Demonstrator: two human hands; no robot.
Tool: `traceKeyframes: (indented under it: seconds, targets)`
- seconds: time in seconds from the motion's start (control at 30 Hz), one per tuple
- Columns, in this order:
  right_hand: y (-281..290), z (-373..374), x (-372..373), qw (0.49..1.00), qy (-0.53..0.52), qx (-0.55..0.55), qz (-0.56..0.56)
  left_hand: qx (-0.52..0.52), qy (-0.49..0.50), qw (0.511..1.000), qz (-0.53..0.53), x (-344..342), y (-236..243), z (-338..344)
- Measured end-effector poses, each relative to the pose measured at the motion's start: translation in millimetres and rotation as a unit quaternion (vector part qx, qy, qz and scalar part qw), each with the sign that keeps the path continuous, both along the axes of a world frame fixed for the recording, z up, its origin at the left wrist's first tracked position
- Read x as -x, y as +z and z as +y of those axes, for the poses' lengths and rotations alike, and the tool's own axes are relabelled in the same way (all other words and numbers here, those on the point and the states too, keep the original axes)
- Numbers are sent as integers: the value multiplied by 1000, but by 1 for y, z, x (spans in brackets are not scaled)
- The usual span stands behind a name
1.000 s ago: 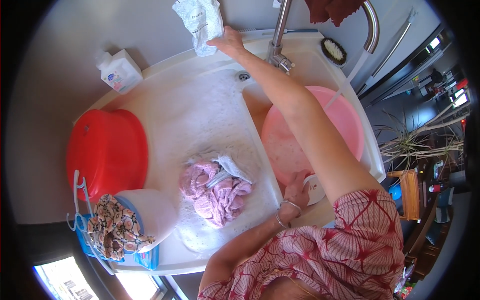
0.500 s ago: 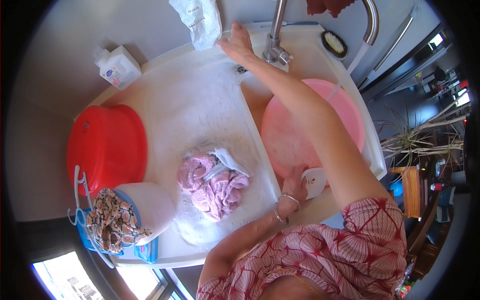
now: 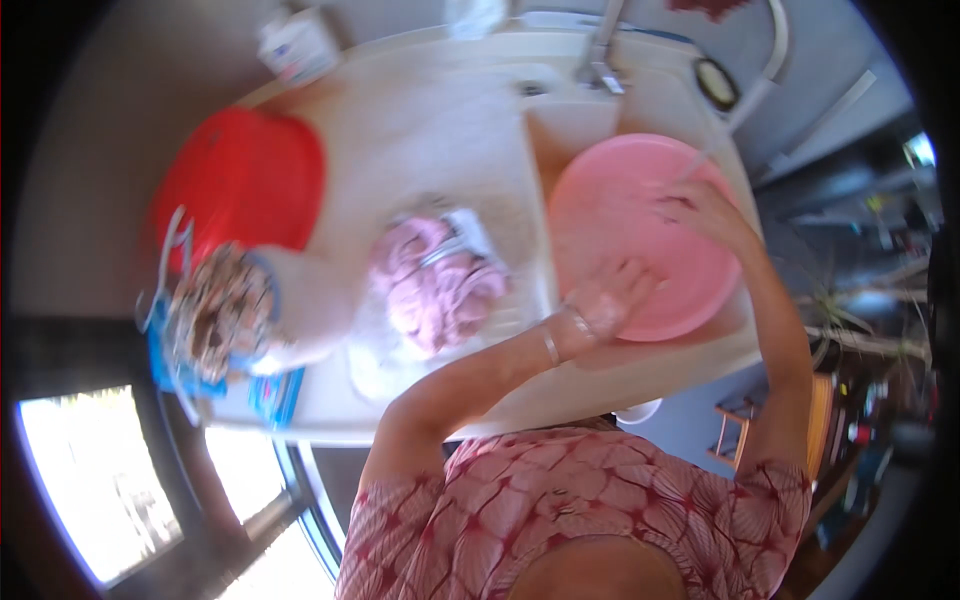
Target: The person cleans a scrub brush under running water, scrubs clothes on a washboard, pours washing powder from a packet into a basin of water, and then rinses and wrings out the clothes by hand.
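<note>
In the blurred head view, my left hand [image 3: 615, 300], with bracelets on the wrist, is open over the near-left part of the pink basin [image 3: 640, 170], its fingers spread. My right hand [image 3: 700, 210] reaches over the basin's right side, fingers apart and slightly curled, beside the thin water stream from the curved spout [image 3: 775, 55]. Neither hand visibly holds anything. Left of the basin, a wet heap of pink and pale grey cloth [image 3: 430, 290] lies on the white washboard [image 3: 400, 150].
An upturned red basin [image 3: 235, 170], pale container with patterned cloth [image 3: 220, 305] and hangers [image 3: 175, 240] occupy the left. Along the back are a white bottle [image 3: 300, 50], pale bag [image 3: 470, 12], tap [image 3: 600, 70] and brush [image 3: 715, 85]. A plant and wooden furniture stand right.
My right hand has left the pale bag for the pink basin. My left hand is now open, away from the white item it was at. The view has shifted and blurred.
</note>
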State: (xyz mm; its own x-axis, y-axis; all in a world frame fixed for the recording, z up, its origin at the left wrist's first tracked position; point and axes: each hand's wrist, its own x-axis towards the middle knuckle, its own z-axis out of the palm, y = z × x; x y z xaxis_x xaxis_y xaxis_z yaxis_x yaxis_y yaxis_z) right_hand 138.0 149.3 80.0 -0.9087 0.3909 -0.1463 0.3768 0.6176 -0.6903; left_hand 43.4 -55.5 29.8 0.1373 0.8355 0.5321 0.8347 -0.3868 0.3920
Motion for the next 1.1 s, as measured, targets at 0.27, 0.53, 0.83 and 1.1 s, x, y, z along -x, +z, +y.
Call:
traceKeyframes:
  seconds: [0.27, 0.53, 0.83, 1.1]
  targets:
    - [7, -31, -34, 974, -26, 221, 27, -44, 125, 974, -181, 29, 9, 2]
    - [13, -63, -17, 996, -15, 89, -11, -2, 138, 923, -360, 21, 19, -5]
    - [-15, -31, -16, 925, -72, -369, 54, -102, 148, 981, -77, 12, 21, -63]
    - [38, -97, 179, 864, -132, 474, 107, 63, 65, 935, -342, 0, 20, -116]
